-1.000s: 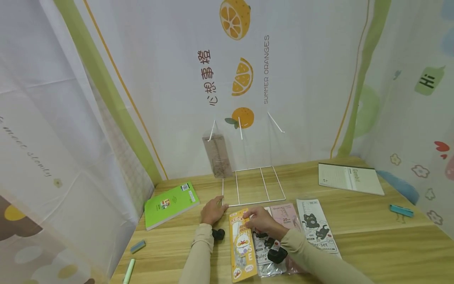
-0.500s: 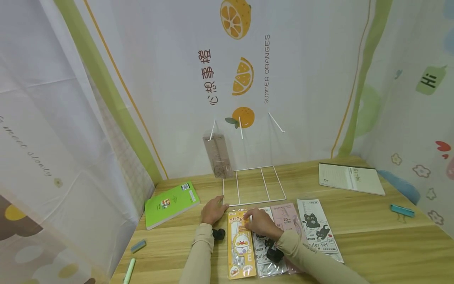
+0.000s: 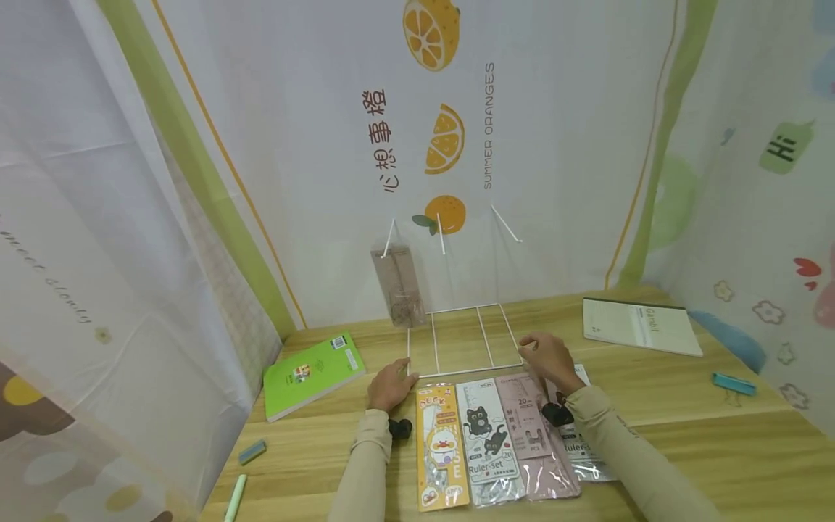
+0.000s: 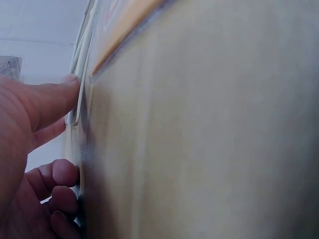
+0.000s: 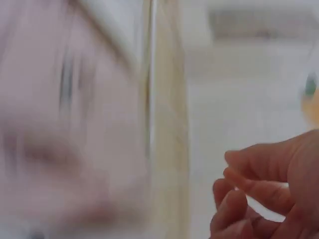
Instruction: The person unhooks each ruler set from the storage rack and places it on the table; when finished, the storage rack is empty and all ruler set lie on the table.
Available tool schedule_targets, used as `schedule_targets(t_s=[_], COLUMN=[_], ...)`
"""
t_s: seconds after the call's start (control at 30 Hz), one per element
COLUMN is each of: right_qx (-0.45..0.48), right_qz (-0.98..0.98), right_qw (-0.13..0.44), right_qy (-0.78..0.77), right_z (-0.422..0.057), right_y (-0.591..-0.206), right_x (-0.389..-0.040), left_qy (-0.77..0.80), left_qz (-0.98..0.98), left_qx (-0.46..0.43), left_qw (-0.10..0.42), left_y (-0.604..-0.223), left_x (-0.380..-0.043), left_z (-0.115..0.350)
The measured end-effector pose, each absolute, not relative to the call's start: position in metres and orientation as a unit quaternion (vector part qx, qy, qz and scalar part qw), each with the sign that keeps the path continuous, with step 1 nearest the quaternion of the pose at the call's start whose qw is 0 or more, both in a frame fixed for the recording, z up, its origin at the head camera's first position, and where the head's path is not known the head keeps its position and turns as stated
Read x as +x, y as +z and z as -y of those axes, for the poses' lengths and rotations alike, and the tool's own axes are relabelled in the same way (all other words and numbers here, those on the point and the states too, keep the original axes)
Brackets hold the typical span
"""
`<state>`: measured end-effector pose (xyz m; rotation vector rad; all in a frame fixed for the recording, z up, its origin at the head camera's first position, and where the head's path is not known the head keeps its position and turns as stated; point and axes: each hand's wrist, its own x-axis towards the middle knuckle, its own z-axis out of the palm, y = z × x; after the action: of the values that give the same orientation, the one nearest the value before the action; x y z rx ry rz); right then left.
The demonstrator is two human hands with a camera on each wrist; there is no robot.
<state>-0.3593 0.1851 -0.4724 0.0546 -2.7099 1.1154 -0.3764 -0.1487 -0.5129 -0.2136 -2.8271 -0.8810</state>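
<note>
Fingers of left hand (image 3: 389, 388) pinching one wire rack (image 3: 485, 337), those of right hand (image 3: 549, 360) bunched, four packets (image 3: 491, 438) flat, one hanging.

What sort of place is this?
Probably a curtained desk nook, perhaps for stationery: a light wood-grain tabletop, a white rectangular ruler-set packet with black cats, and white hanging fabric printed with oranges.

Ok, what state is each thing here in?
Left hand: thumb against wire rack
Wire rack: base flat
Right hand: fingers bent, nothing visibly held
Hanging pack: on left hook
Duck pack: flat, seal unclear
Left cat pack: flat
Pink pack: flat
Right cat pack: flat, partly hidden
Green book: closed
Gambit notebook: closed
Marker: cap unclear
</note>
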Motion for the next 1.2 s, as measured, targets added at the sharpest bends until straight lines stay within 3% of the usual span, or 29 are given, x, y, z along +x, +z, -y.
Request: schedule_targets(t_s=[0.27,0.77,1.2], right_qx=[0.042,0.078,0.074], right_qz=[0.921,0.926,0.896], right_qw=[0.045,0.044,0.002], right_qy=[0.384,0.367,0.437], right_z=[-0.231,-0.219,-0.214], right_y=[-0.493,-0.496,-0.503], right_x=[-0.379,-0.386,-0.385], left_qy=[-0.292,-0.293,-0.295], left_qz=[0.951,0.946,0.950], left_qx=[-0.072,-0.093,-0.064], left_qw=[0.076,0.102,0.080], left_y=[-0.513,-0.519,-0.515], left_x=[-0.375,-0.375,-0.377], left_z=[0.149,0.149,0.149])
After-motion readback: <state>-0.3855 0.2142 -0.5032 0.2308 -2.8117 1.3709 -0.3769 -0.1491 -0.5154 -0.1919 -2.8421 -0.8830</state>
